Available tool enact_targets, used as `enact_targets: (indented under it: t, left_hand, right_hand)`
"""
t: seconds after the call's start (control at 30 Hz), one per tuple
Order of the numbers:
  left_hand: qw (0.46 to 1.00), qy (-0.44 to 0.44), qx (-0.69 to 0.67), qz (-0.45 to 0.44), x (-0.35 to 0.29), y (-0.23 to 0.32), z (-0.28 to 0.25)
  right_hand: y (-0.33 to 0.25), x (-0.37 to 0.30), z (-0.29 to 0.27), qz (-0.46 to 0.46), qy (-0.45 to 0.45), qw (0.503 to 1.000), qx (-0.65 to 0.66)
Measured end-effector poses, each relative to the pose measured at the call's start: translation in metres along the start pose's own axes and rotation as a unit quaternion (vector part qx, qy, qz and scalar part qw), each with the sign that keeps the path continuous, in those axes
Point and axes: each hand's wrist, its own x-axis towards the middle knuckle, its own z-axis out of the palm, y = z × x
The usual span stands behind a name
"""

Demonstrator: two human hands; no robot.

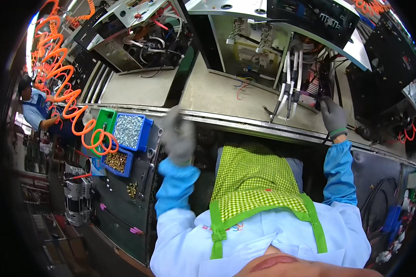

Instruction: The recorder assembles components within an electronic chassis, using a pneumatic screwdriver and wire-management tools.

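Note:
My left hand (178,138), in a grey work glove, is smeared by motion above the bench's front edge, right of the parts bins; its fingers cannot be made out. At the lower right of an open metal machine housing (254,74) is my right hand (333,119), also gloved in grey. Its fingers are drawn together against the dark parts at that corner, and what they grip is hidden. Thick white cables (291,83) with black sleeves hang out of the housing toward the bench edge. Thin coloured wires (243,85) dangle from its lower front.
Beside my left arm are a blue bin of silvery fasteners (130,131), a blue bin of brass fittings (118,161), a green bin (105,124) and wrenches (148,171). An orange coiled hose (64,87) hangs left. Another open unit (143,46) stands back left; a person (37,108) works farther off.

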Motion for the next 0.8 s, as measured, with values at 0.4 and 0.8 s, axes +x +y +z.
enact_targets:
  t: [0.4,0.8]
  left_hand:
    - [0.909,-0.415,0.042,-0.014,0.054,-0.035,0.273]
    - [0.869,-0.493,0.011,-0.037,0.075,-0.060,0.275]
  right_hand:
    - [-0.035,0.025,0.055,-0.043,-0.069,0.985,-0.152]
    - [0.070,0.033,0.173,0.093,-0.049,0.971,0.217]
